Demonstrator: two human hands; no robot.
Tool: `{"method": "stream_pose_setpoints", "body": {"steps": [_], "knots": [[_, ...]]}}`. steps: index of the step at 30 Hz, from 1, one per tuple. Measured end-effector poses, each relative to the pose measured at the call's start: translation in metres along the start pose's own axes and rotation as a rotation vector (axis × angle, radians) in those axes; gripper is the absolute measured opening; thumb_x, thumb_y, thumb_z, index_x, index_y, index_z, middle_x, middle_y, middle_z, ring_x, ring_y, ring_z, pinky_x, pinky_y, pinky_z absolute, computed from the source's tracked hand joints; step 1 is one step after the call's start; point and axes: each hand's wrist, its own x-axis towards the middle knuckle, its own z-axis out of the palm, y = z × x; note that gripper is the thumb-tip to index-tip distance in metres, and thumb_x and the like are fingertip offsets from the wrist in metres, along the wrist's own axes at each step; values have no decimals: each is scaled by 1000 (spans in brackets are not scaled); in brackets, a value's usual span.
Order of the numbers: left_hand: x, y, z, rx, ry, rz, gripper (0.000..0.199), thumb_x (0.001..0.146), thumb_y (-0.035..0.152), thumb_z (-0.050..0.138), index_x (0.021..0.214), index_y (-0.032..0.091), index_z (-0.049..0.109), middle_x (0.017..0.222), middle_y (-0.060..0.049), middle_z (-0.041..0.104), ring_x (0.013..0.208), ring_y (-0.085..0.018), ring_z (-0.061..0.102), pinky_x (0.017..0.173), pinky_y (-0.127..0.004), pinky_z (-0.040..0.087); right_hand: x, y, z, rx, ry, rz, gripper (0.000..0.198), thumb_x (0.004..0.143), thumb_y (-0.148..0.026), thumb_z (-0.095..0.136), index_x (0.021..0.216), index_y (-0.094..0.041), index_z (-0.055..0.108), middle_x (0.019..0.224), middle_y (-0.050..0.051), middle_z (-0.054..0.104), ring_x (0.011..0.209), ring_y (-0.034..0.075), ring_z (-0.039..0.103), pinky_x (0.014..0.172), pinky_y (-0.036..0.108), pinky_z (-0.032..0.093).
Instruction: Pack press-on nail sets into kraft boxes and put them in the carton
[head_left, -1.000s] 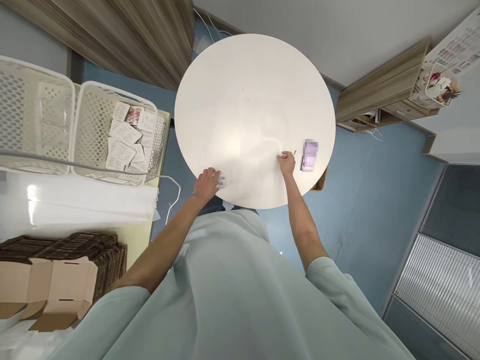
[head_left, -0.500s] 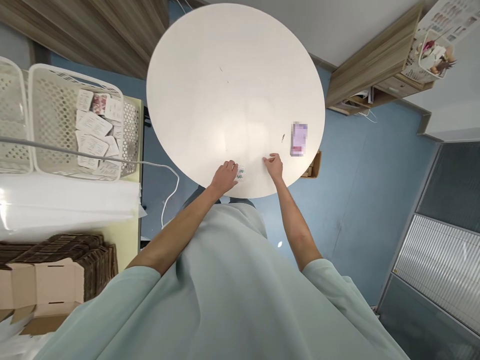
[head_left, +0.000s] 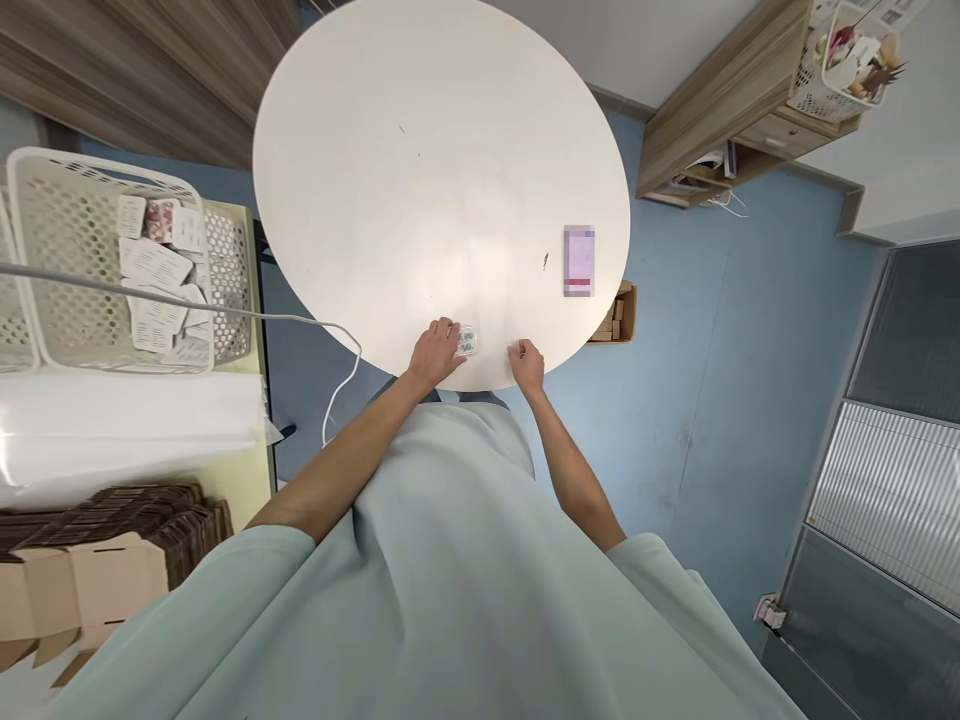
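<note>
Near the front edge of the round white table lies a small clear pack [head_left: 467, 340] with green pieces inside. My left hand [head_left: 435, 352] is closed at its left side, thumb and fingertips on that edge, covering part of it. To the right of the pack, and apart from it, my right hand [head_left: 528, 368] is low over the tabletop. Its thumb and fingers are pinched together, and what they hold, if anything, is too small to make out.
On the white table [head_left: 442, 110], a blurred purple rectangle [head_left: 579, 262] lies to the right. At left stand a white basket [head_left: 82, 270] of printed cards, a cable [head_left: 292, 318] and flattened cardboard boxes [head_left: 112, 580]. A brown carton [head_left: 627, 318] is below the table's right edge.
My right hand has drawn back toward my body, its fingers more curled. My left hand stays at the pack, which shows a little more. The whole view has shifted slightly.
</note>
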Motion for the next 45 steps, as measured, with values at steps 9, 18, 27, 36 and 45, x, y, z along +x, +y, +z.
{"method": "stream_pose_setpoints", "body": {"steps": [9, 18, 27, 36, 45], "knots": [[4, -2, 8, -22, 27, -15, 70, 91, 34, 79, 154, 19, 53, 153, -23, 53, 140, -43, 52, 107, -53, 54, -28, -33, -1, -39, 21, -189, 16, 108, -38, 57, 104, -24, 65, 110, 5, 76, 95, 21, 70, 79, 30, 49], [-15, -13, 7, -440, 156, -227, 54, 101, 30, 58, 154, 19, 54, 154, -18, 60, 131, -33, 65, 109, -48, 56, -43, -67, 36, -256, -176, -399, 18, 111, -32, 55, 104, -24, 69, 111, 5, 69, 92, 19, 67, 74, 29, 48], [-23, -17, 1, -736, 84, -555, 41, 99, 52, 66, 127, 22, 70, 128, -10, 80, 112, -27, 77, 100, -37, 58, -41, -74, 67, -416, -300, -415, 18, 112, -28, 54, 112, -23, 71, 117, 7, 71, 103, 22, 68, 82, 32, 52], [-10, -22, 10, -631, 25, -596, 25, 98, 36, 58, 105, 22, 78, 106, -10, 84, 105, -29, 77, 96, -40, 58, -37, -69, 70, -333, -301, -406, 14, 109, -34, 63, 106, -25, 73, 116, 8, 73, 102, 25, 69, 86, 35, 55], [-5, -20, 19, -518, 76, -624, 23, 95, 41, 61, 98, 25, 76, 103, -13, 82, 99, -34, 74, 87, -48, 60, -13, -51, 46, -155, -79, -216, 26, 105, -40, 64, 123, -22, 68, 125, 11, 71, 107, 24, 70, 90, 36, 57]]}}
